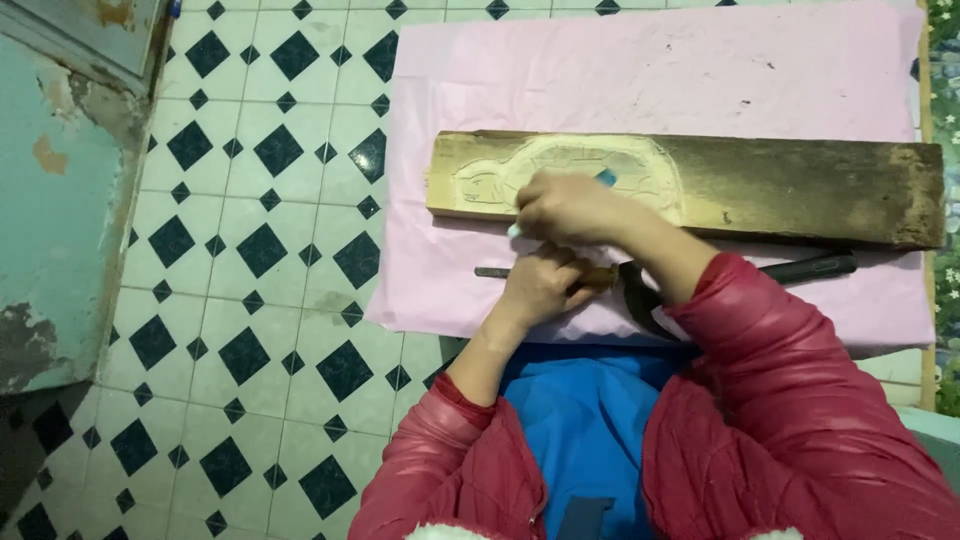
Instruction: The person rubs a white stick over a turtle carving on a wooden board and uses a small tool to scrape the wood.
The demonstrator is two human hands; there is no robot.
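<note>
Diamond-patterned floor tiles (260, 250) surround a pink sheet (650, 70) bearing a partly carved wooden plank (800, 190). Right hand (565, 205) fingers grip a blue-tipped pen over the carving. Left hand (540, 285) fingers close around a wooden-handled chisel (500, 272) beside a hammer (800, 268).

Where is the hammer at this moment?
In the head view, the hammer lies on the pink sheet just below the wooden plank, partly hidden under the right forearm, right of the left hand.

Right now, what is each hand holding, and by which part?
Right hand grips a light-blue pen-like tool around its middle. Left hand grasps a metal chisel by its wooden handle.
</note>
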